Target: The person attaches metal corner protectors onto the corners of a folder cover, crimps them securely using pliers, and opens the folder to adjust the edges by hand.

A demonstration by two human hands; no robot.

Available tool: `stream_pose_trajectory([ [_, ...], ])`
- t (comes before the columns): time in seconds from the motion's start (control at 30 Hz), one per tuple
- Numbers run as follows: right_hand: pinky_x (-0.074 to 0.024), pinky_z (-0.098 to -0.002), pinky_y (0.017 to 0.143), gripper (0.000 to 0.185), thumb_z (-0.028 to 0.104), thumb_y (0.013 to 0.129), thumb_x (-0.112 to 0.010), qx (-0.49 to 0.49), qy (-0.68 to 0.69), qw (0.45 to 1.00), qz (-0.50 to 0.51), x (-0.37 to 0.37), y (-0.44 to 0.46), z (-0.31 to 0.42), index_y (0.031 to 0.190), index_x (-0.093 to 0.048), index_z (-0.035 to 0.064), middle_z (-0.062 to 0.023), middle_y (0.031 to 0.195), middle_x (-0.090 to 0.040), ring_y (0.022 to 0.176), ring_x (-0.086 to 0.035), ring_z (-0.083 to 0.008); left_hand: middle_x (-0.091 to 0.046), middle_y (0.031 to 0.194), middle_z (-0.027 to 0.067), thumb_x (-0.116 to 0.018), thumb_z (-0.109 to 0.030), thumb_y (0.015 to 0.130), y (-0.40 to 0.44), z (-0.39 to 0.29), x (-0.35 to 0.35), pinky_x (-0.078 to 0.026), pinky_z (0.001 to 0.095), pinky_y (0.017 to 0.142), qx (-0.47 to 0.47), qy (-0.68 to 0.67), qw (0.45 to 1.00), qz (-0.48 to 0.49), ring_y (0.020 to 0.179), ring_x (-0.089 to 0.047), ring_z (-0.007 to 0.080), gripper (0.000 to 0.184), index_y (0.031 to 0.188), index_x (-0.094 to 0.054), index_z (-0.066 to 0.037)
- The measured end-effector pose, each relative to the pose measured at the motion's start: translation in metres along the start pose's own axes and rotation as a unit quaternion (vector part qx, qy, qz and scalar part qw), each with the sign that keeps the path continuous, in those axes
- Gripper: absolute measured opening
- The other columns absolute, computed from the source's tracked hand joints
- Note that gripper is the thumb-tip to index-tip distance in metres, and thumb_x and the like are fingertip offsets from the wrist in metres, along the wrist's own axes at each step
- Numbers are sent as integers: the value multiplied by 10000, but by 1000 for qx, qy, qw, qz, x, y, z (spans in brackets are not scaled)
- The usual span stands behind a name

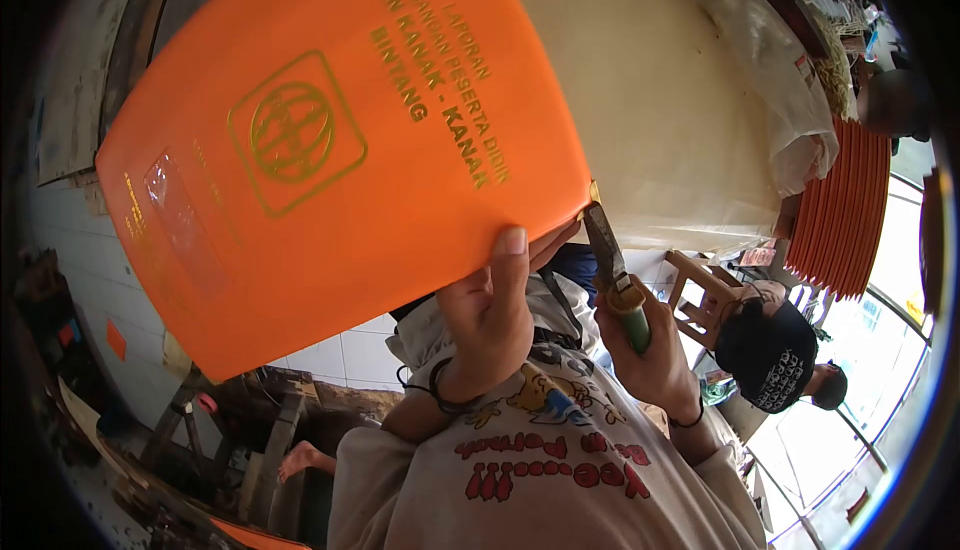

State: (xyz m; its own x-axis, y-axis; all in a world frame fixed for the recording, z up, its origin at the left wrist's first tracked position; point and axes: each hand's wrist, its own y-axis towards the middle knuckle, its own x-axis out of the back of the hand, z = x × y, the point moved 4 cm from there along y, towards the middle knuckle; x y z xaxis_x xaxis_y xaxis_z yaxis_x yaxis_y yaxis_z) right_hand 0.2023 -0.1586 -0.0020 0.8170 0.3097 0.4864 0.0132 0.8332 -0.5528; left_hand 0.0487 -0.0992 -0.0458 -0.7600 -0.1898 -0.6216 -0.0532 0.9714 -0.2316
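Note:
My left hand point(495, 315) grips the lower edge of a large orange folder point(400, 220), thumb on the front cover and fingers behind it. Gold lettering and a gold emblem mark the cover, and a small clear pocket sits near its left side. In my right hand point(650, 345) is a cutting tool point(610, 250) with a dark metal blade and a green handle. The blade's tip meets the folder's right corner, where a small yellowish piece of material shows. My right fingers are wrapped round the handle.
Behind the folder lies a pale covered tabletop point(670, 120) with clear plastic point(790, 90) on its right. A tall stack of orange folders point(845, 210) stands at the right. Below it are a wooden stool point(700, 300) and a person in a black cap point(765, 355).

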Motion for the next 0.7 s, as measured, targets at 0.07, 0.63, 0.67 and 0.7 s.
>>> stream_pose_trajectory([
  [0.07,-462,-403,570,142,35,892,-556,2,5,1000,5,0,-1,1,1032,-556,9,-181,665,-598,584,-608,-346,-587,1210,299,-389,-164,1046,1,-1,0,-576,525,919,-1,9,1000,13,1052,-661,404,367,1240,-440,142],
  [0.63,-515,-404,813,422,27,809,-608,12,5,1000,-1,-3,-15,4,1220,-529,-21,-201,981,-652,919,-667,-333,-706,925,124,-736,75,762,-15,65,-35,-508,367,936,258,-181,850,421,924,-705,200,262,962,-610,-37],
  [0.67,-512,-405,830,429,27,801,-620,-20,23,999,11,-4,-15,4,1218,-532,-24,-199,1007,-646,931,-659,-336,-701,871,112,-730,82,760,-14,66,-35,-515,368,917,266,-186,858,397,872,-708,194,243,912,-590,-45],
  [0.7,-513,-406,833,430,30,793,-629,-20,22,1000,11,-3,-13,6,1210,-537,-25,-192,1015,-646,920,-657,-341,-696,817,99,-723,89,759,-15,67,-36,-522,369,899,274,-192,866,372,820,-711,189,233,862,-570,-53],
])
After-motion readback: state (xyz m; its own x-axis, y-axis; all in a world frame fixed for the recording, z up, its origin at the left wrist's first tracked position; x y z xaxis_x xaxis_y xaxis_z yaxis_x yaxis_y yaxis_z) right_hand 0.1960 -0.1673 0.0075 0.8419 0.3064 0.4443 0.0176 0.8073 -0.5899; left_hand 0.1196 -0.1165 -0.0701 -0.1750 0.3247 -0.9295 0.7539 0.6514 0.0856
